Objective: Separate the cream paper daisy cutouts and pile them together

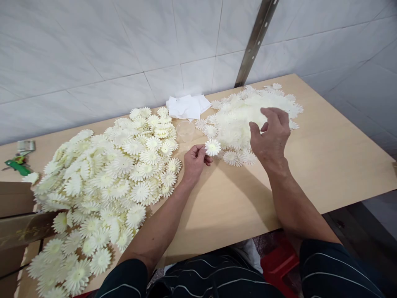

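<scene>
Between the thumb and fingers of my left hand (196, 162) is a single cream-white artificial flower (212, 147), its round face turned up. My right hand (273, 135) hovers over the near side of the right-hand pile of flat petal pieces (235, 120), thumb and fingers apart, with nothing visible in it. To the left of my left hand spreads a large heap of pale yellow-white flowers (118, 169), many with a small dark centre. A clear round dish (185, 130) sits between the two piles.
White tissue (187, 106) lies near the tiled wall. At the far left are a green-handled tool (18, 166) and a small pale object (26, 146). A cardboard box (15, 198) stands at the table's left edge. A red stool (281, 260) shows below the table (335, 157).
</scene>
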`<state>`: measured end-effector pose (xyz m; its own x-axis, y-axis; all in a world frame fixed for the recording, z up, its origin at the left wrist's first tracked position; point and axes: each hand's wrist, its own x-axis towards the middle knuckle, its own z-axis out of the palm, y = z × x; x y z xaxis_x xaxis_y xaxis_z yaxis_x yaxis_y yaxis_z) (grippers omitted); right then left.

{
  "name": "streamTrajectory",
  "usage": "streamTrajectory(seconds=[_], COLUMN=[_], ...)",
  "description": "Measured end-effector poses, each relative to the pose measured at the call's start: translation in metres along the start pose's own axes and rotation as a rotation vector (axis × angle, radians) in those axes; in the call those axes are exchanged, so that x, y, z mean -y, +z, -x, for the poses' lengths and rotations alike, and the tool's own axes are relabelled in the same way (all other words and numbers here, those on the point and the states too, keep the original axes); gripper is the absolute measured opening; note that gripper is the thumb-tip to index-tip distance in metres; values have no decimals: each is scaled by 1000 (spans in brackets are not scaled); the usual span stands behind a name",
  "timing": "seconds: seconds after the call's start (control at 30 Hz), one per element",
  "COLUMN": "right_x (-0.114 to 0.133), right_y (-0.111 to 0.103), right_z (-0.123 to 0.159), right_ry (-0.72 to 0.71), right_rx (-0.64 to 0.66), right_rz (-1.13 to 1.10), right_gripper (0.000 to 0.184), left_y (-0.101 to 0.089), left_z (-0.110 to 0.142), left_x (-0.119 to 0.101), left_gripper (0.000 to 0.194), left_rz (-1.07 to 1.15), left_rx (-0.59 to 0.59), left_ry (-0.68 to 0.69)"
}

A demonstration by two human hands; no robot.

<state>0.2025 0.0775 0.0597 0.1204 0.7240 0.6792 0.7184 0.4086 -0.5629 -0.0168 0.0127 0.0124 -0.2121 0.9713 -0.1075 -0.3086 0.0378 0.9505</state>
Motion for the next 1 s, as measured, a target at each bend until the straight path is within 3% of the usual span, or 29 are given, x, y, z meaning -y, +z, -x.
streamTrajectory(seconds=[0.07, 0.2, 0.3, 0.5, 0.7, 1.0], right_x=[12, 38, 41, 35, 39, 50], right_y=[4, 19, 29, 35, 32, 21], right_z=[8, 29, 40, 41, 35, 28], right_ry=[-45, -109, -70, 119, 245, 420], right_rx=[112, 413, 522, 613, 599, 703], right_rz=[-66, -200, -218, -252, -371, -451], right_gripper=[22, 25, 26, 21, 32, 37], left_y=[0, 0, 0, 1, 1, 0], left_z=[0, 0, 1, 1, 2, 2], left_x=[1, 1, -1, -4, -7, -8], left_gripper=[43, 43, 45, 51, 53, 50], left_rz=[-8, -19, -2, 53, 14, 6], left_rx=[-9, -25, -10, 23, 49, 51], left_ry=[0, 17, 17, -9, -30, -42])
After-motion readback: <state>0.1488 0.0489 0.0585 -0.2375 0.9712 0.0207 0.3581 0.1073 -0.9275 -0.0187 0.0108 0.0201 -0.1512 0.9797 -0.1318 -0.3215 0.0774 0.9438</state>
